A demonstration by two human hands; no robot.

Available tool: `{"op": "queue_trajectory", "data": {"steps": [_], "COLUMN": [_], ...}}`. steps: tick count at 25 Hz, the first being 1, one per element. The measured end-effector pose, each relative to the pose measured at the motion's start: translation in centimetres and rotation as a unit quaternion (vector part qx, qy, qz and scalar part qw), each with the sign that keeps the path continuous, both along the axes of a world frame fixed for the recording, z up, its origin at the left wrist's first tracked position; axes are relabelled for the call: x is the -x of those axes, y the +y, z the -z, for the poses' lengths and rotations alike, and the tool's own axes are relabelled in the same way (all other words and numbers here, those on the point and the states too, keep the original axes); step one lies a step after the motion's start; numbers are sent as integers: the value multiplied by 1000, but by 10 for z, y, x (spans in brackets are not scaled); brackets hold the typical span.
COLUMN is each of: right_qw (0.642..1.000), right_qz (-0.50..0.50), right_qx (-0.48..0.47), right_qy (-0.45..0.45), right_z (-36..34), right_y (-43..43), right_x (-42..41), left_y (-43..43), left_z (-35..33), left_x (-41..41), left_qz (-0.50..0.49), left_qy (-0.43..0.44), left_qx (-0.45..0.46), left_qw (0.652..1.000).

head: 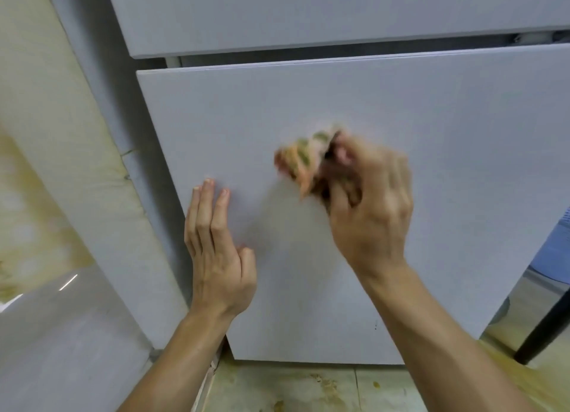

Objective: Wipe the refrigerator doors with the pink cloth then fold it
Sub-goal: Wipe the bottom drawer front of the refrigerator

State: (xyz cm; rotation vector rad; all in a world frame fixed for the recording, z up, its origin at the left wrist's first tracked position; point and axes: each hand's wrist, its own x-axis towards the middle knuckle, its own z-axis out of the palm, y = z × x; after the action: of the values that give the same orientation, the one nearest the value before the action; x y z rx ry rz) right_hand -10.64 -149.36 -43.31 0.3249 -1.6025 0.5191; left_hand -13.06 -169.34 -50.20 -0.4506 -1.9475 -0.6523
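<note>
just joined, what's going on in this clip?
A person is wiping the lower refrigerator door. The right hand grips a bunched pink cloth with green markings against the middle of the door; hand and cloth are motion-blurred, so it looks mid-stroke. The left hand rests flat on the door with fingers straight, to the cloth's lower left. The upper door is closed above. The cloth is not folded yet.
</note>
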Motion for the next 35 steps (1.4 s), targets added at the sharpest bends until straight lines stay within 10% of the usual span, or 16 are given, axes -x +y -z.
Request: {"op": "queue_trajectory", "data": {"steps": [4, 12, 20, 24, 35], "right_qw": [997, 954, 999, 998, 943], "right_qz": [9, -40, -33, -37, -127], "right_qx": [77, -263, 10, 28, -214], "right_qy": [26, -141, 28, 49, -223], "right_z": [-12, 159, -26, -4, 155], "right_y": [-37, -41, -80, -102, -89], "right_x": [11, 3, 29, 40, 6], "left_y": [-13, -25, -38, -35, -38], "left_z": [0, 7, 5, 0, 21], "left_x": [-1, -3, -3, -7, -24], "left_qz": [24, 44, 71, 193, 97], "left_qy": [-8, -42, -58, -105, -121], "left_qx": [-27, 5, -70, -184, -188], "left_qw": [999, 998, 993, 958, 970]}}
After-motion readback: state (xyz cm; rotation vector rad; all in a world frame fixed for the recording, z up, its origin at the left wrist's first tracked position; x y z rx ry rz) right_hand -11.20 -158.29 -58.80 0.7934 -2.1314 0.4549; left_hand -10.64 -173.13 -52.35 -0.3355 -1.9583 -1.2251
